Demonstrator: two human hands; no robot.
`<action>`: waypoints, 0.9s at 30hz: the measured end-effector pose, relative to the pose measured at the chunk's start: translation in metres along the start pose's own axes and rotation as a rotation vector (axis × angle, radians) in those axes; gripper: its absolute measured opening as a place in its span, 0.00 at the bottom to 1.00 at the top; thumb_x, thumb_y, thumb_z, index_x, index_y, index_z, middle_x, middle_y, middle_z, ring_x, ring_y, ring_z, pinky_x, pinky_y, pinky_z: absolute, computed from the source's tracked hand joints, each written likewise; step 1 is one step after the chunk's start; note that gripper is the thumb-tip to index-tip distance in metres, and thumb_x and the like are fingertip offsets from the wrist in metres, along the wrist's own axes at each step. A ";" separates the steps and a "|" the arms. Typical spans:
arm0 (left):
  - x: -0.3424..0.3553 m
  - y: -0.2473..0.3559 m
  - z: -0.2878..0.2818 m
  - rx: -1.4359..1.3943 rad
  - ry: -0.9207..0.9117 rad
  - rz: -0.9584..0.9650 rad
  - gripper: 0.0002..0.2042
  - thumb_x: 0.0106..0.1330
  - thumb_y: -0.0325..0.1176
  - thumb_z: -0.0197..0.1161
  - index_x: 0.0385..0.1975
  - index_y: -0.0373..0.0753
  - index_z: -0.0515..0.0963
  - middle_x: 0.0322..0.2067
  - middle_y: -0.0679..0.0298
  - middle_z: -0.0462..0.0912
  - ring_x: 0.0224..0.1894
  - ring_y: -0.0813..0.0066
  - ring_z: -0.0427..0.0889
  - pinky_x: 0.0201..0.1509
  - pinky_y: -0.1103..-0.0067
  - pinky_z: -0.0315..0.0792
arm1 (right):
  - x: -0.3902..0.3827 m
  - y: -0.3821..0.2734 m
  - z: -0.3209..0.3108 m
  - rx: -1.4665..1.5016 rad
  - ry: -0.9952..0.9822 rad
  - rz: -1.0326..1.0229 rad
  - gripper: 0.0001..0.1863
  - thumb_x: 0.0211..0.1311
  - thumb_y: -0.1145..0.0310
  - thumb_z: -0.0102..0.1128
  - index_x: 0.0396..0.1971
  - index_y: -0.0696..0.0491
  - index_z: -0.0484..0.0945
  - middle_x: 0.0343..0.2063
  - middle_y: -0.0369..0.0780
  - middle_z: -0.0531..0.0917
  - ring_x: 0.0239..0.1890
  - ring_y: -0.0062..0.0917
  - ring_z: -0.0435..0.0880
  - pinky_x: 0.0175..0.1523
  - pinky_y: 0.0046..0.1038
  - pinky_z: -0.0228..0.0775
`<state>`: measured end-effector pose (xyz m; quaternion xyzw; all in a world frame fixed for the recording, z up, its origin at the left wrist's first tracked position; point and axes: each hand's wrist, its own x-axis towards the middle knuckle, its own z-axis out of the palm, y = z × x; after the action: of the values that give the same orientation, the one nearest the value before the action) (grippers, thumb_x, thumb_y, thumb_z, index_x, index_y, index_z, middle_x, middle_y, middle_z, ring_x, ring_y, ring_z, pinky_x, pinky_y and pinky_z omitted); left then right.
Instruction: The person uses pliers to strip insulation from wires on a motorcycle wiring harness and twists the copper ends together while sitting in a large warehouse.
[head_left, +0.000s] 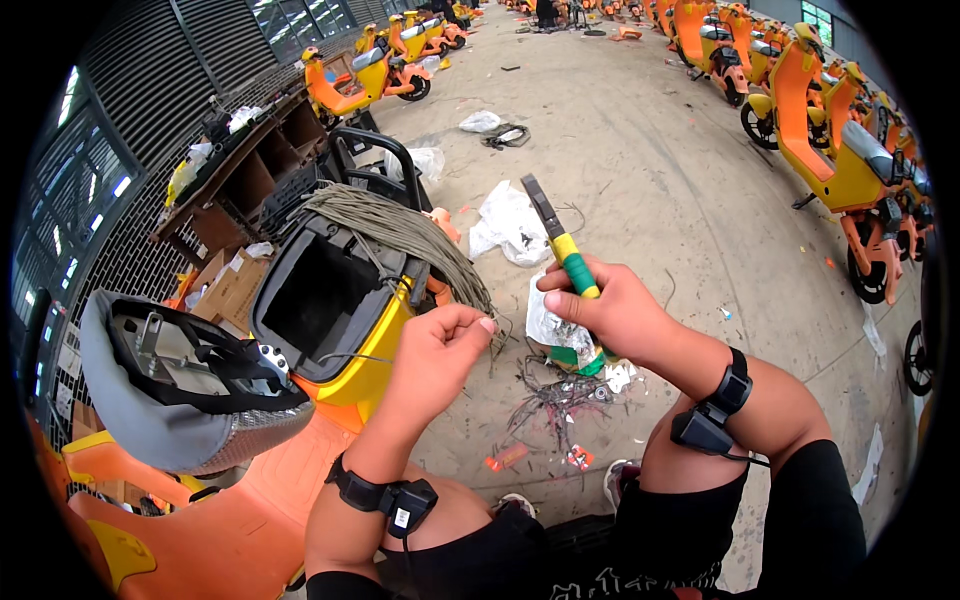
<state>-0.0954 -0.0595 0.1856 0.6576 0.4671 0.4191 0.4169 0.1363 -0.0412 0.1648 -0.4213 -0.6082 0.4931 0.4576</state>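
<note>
My right hand (612,312) grips a pair of pliers (556,236) by its green and yellow handles, the dark jaws pointing up and away from me. My left hand (440,345) pinches a thin grey wire (350,356) between thumb and fingers; the wire runs left toward the open storage box (320,295) of a yellow and orange scooter (260,480). A thick bundle of grey cable (400,232) lies draped across the box's far rim. Both wrists carry black strapped devices.
The raised scooter seat (170,385) stands open at left. Wire scraps (555,400) and white plastic bags (510,222) litter the concrete floor. Rows of orange scooters (830,140) stand at right and far back. A wooden shelf (250,170) stands at left.
</note>
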 end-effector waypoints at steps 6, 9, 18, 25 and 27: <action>0.009 0.000 -0.007 -0.497 -0.220 -0.428 0.07 0.67 0.31 0.59 0.30 0.34 0.77 0.15 0.76 0.62 0.13 0.89 0.53 0.17 0.85 0.47 | 0.004 -0.007 -0.006 -0.445 -0.068 -0.804 0.17 0.46 0.72 0.75 0.39 0.53 0.81 0.49 0.41 0.75 0.50 0.37 0.77 0.54 0.33 0.69; 0.007 -0.005 -0.005 -0.665 -0.293 -0.482 0.07 0.67 0.31 0.57 0.33 0.34 0.76 0.16 0.76 0.61 0.13 0.88 0.53 0.17 0.86 0.46 | 0.007 -0.011 -0.005 -0.546 -0.142 -0.963 0.16 0.45 0.73 0.74 0.36 0.52 0.81 0.48 0.40 0.76 0.49 0.37 0.76 0.52 0.36 0.68; 0.004 -0.002 0.003 -0.548 -0.361 -0.423 0.07 0.66 0.31 0.62 0.34 0.34 0.81 0.19 0.74 0.73 0.14 0.88 0.59 0.17 0.86 0.50 | 0.002 -0.012 0.000 -0.569 -0.146 -0.911 0.13 0.50 0.69 0.72 0.34 0.56 0.78 0.47 0.41 0.76 0.47 0.38 0.76 0.49 0.34 0.68; -0.004 0.001 0.014 0.657 -0.027 0.736 0.04 0.59 0.28 0.65 0.33 0.39 0.80 0.19 0.65 0.75 0.18 0.73 0.76 0.20 0.76 0.67 | -0.010 -0.022 0.012 0.318 -0.180 0.415 0.11 0.63 0.64 0.64 0.34 0.57 0.79 0.35 0.39 0.80 0.36 0.26 0.79 0.41 0.29 0.73; -0.006 0.007 0.012 0.921 -0.030 0.886 0.06 0.57 0.27 0.65 0.33 0.40 0.80 0.18 0.66 0.72 0.19 0.68 0.77 0.20 0.75 0.68 | -0.006 -0.012 0.011 0.457 -0.169 0.592 0.10 0.61 0.66 0.65 0.34 0.57 0.80 0.30 0.38 0.81 0.30 0.23 0.79 0.35 0.27 0.75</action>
<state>-0.0839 -0.0686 0.1879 0.9059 0.2771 0.2990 -0.1147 0.1259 -0.0515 0.1746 -0.4236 -0.3704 0.7598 0.3257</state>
